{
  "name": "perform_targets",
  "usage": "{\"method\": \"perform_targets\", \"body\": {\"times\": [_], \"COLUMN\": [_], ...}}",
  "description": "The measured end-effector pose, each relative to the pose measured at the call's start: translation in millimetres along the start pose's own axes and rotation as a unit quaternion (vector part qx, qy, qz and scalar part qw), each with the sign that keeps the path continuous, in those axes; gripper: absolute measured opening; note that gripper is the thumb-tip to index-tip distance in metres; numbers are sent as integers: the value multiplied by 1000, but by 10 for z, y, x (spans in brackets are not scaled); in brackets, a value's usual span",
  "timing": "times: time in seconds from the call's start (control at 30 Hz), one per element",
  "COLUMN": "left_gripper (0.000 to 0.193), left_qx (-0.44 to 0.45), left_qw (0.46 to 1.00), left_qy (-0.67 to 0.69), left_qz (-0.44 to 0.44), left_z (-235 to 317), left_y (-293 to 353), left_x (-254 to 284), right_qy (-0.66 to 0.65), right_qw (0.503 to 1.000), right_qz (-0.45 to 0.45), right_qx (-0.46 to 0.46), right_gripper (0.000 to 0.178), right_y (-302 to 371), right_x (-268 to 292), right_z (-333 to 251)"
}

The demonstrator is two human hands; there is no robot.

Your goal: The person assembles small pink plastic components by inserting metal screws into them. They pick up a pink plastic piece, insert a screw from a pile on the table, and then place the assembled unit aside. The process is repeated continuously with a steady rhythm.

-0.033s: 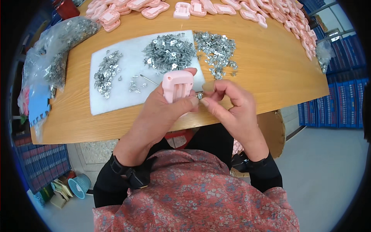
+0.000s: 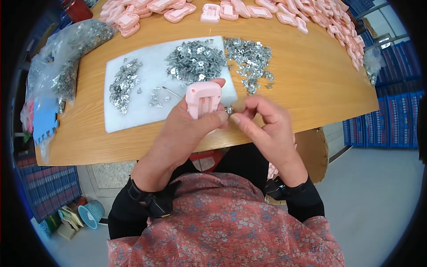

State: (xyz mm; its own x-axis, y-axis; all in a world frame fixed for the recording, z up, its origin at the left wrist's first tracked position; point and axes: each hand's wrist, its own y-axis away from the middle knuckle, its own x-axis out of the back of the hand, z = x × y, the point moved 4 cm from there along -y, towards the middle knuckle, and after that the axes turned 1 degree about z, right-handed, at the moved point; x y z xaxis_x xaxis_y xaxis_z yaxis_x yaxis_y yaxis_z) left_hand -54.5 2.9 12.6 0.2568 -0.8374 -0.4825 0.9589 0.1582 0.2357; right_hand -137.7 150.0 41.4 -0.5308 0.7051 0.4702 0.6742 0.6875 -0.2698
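My left hand is closed around a pink plastic casing, held upright with slotted recesses facing me. By its thumb tip is a small shiny metal contact piece. My right hand pinches at that piece with thumb and index finger; a tan cover sits on the index fingertip. A thin metal rod runs from behind my left hand over the white foam mat; whether I hold it is hidden. Several loose metal pieces lie by the rod's tip.
Larger heaps of metal pieces lie on the mat and the table. Many pink casings line the far edge. A plastic bag of metal pieces and a blue foam piece are at left. A red container stands far left.
My right hand has shifted slightly left, its index fingertip a little lower beside the metal contact piece. My left hand and the casing have hardly moved.
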Motion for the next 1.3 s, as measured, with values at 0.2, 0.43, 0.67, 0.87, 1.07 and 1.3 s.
{"method": "perform_targets", "body": {"times": [0.2, 0.43, 0.67, 0.87, 1.07, 1.3], "left_gripper": [56, 44, 49, 52, 53, 52], "left_qx": [15, 96, 179, 192, 203, 202], "left_qw": [999, 991, 975, 977, 978, 974], "left_qy": [41, 93, 133, 94, 42, 92], "left_qz": [-4, -29, -19, -23, -33, -45], "left_z": [-15, -92, -154, -197, -239, -207], "left_y": [43, 88, 140, 150, 150, 155], "left_x": [56, 90, 137, 124, 136, 112], "right_qy": [-288, -286, 23, 111, 230, 70], "right_qw": [941, 941, 994, 981, 956, 978], "right_qz": [-38, -41, -108, -139, -155, -163], "right_qx": [-173, -177, 3, 71, 99, -112], "right_gripper": [8, 11, 10, 10, 11, 14], "right_y": [42, -74, -320, -366, -348, -314], "right_x": [-179, -152, -102, -132, -167, -75], "right_z": [57, 115, -119, -194, -296, -176]}}
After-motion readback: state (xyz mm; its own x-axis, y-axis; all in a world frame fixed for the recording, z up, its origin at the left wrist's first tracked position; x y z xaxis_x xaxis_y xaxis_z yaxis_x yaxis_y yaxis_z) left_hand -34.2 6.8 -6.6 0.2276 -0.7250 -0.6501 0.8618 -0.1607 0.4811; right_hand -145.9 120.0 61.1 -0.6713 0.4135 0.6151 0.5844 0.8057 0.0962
